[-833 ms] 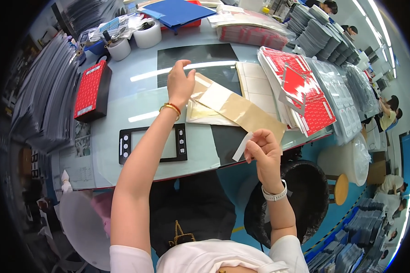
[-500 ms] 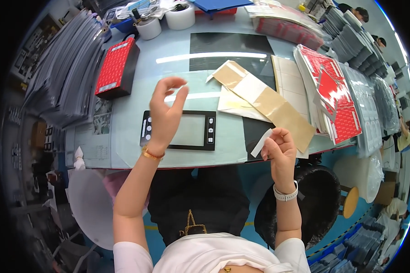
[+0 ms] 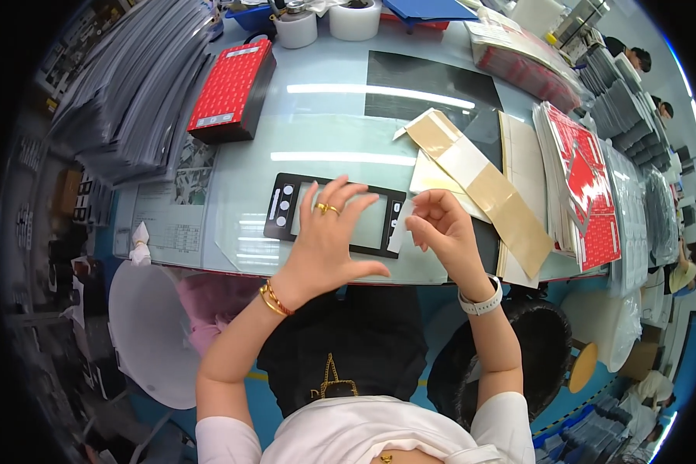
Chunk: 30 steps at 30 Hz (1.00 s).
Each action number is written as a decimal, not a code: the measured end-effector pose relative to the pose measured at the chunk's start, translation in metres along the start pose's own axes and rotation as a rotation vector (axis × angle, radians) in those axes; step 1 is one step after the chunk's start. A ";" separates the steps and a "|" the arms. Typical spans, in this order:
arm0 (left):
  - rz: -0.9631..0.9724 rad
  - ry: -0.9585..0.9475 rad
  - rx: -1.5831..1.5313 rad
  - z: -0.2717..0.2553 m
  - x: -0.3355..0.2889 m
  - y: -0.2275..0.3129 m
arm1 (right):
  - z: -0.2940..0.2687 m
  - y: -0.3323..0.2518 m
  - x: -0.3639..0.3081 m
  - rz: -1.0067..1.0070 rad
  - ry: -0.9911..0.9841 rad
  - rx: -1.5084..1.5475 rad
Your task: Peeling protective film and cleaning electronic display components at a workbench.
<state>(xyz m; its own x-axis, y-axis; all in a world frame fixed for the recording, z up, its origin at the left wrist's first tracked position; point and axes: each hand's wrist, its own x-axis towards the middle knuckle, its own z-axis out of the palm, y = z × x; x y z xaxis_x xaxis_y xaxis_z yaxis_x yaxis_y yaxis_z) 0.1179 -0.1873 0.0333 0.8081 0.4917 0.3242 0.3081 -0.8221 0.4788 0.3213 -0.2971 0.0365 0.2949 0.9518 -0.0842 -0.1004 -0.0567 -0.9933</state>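
In the head view, at the centre of the frame, we see the left hand [image 3: 325, 240] spread flat, fingers apart, over a black panel [image 3: 335, 214] lying on the glass bench [image 3: 325, 124]; the right hand [image 3: 441, 232] hovers just beside the panel's right end, fingers curled together on a small white strip [image 3: 399, 236]; we judge the strip not yet laid down; a red box [image 3: 232, 89] sits upper left, tan sheets [image 3: 479, 178] at right.
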 end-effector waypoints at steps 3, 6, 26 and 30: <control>-0.053 0.041 -0.147 0.003 -0.014 0.004 | 0.009 -0.004 0.000 -0.035 0.018 0.029; -0.111 0.122 -0.249 0.003 -0.022 0.013 | 0.012 -0.004 -0.003 -0.074 0.039 0.055; -0.478 -0.158 -1.416 0.005 -0.061 0.038 | 0.027 -0.014 -0.077 -0.952 -0.166 -1.113; -0.509 -0.124 -1.451 0.010 -0.064 0.036 | 0.027 -0.015 -0.080 -0.917 -0.203 -1.153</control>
<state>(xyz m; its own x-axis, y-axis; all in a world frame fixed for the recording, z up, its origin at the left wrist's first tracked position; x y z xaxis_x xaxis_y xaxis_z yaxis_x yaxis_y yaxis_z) 0.0822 -0.2515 0.0216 0.8304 0.5375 -0.1467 -0.1220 0.4324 0.8934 0.2737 -0.3639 0.0599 -0.3064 0.8062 0.5062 0.8607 0.4618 -0.2144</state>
